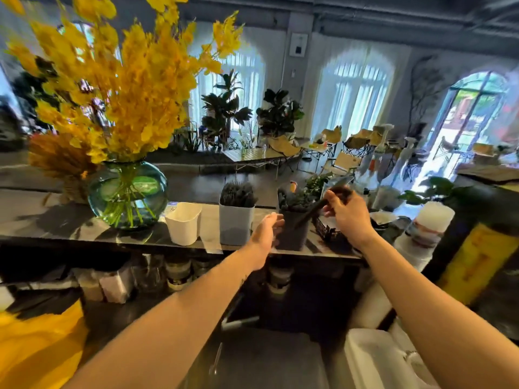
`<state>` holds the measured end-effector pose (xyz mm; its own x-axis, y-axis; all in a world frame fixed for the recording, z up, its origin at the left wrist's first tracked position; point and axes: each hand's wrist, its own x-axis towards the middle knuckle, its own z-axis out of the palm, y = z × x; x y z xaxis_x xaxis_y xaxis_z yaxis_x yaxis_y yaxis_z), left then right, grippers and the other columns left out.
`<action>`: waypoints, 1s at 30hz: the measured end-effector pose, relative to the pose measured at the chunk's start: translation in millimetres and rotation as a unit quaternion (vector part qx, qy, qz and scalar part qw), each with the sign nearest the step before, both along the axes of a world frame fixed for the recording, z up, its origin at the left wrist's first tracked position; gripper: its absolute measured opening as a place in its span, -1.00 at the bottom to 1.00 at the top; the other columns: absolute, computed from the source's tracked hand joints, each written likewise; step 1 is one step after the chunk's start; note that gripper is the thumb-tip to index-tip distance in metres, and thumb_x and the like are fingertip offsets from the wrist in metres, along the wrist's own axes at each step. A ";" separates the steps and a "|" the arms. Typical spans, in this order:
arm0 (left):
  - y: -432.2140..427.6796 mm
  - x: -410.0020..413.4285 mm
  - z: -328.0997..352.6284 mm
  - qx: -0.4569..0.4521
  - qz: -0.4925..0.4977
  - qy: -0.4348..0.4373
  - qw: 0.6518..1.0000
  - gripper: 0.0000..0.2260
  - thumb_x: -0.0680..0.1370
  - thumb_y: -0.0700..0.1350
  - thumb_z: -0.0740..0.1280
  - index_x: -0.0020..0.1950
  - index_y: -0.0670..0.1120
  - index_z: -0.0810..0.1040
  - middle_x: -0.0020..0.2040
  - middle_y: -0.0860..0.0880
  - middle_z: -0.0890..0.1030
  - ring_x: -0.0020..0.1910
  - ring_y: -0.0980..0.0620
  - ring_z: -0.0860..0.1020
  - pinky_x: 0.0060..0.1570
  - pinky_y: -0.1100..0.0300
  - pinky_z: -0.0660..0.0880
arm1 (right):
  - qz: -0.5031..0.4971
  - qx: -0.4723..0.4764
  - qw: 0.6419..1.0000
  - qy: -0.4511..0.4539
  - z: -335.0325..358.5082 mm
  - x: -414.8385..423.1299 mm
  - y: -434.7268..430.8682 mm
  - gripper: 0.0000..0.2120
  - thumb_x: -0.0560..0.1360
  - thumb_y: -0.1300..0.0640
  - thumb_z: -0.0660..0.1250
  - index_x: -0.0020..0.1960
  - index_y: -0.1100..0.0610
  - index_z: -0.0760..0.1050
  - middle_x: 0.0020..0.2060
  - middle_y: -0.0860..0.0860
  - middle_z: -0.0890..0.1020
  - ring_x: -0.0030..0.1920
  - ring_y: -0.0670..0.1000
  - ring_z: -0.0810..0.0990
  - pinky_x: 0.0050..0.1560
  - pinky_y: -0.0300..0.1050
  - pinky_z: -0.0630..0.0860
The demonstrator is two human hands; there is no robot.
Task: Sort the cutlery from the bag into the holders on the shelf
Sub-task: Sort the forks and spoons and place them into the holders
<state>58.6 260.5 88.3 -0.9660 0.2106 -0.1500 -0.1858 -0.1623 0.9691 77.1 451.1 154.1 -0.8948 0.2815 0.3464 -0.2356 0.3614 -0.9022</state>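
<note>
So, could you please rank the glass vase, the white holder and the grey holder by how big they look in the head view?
1. glass vase, largest.
2. grey holder.
3. white holder, smallest.
All stand in a row on one shelf, so nearness hardly skews this.

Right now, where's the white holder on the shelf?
Head view, left of centre: the white holder stands on the shelf between the green glass vase on its left and the grey holder packed with black cutlery on its right.
</note>
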 end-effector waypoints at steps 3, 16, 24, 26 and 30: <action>7.3 -18.8 16.2 -0.001 0.022 0.015 1.000 -0.63 0.74 0.00 0.03 0.39 -0.14 0.49 0.27 -0.04 0.55 0.22 0.01 0.50 0.07 0.09 0.40 | 0.007 0.006 1.000 0.016 16.9 -24.9 7.4 -0.80 0.65 0.10 0.31 0.19 0.20 0.54 -0.14 0.10 0.68 -0.33 -0.13 0.63 -0.28 -0.23 0.61; 29.0 -91.1 28.4 -0.046 0.043 0.043 0.997 -0.55 0.70 0.15 0.10 0.50 -0.03 0.43 0.51 -0.03 0.42 0.50 -0.06 0.34 0.54 -0.09 0.18 | 0.005 0.088 0.995 0.049 28.7 -115.7 10.5 -0.89 0.62 0.12 0.37 0.12 0.13 0.59 -0.17 -0.06 0.65 -0.23 -0.09 0.61 -0.26 -0.41 0.51; 38.3 -98.8 33.3 -0.074 -0.002 0.071 0.995 -0.53 0.74 0.13 -0.05 0.50 -0.01 0.45 0.46 0.00 0.42 0.40 0.04 0.38 0.41 0.12 0.26 | 0.086 0.240 0.964 -0.083 -10.3 -146.1 11.0 -0.84 0.57 0.11 0.44 0.12 0.11 0.68 -0.02 0.02 0.71 0.04 0.04 0.65 0.17 -0.01 0.55; 38.6 -101.3 30.9 -0.057 0.005 0.069 0.996 -0.50 0.74 0.10 -0.11 0.43 -0.07 0.50 0.22 0.01 0.54 0.11 0.16 0.49 0.04 0.29 0.37 | 0.105 0.260 0.954 -0.110 -17.4 -144.6 9.3 -0.81 0.57 0.12 0.43 0.15 0.13 0.67 0.03 0.07 0.70 0.08 0.08 0.64 0.23 0.05 0.53; 41.2 -106.2 22.8 -0.057 0.020 0.063 0.996 -0.50 0.74 0.09 -0.09 0.35 -0.09 0.56 0.09 0.01 0.59 0.03 0.17 0.49 -0.08 0.29 0.35 | 0.115 0.233 0.961 -0.092 -18.5 -140.4 10.7 -0.69 0.54 0.15 0.46 0.27 0.13 0.56 0.12 0.07 0.65 0.13 0.06 0.61 0.21 0.01 0.56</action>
<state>-47.6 301.7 111.2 -0.9858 0.1607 -0.0489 -0.0582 -0.0540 0.9968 -63.3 461.7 135.6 -0.9730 -0.0778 0.2173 -0.2093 0.6940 -0.6889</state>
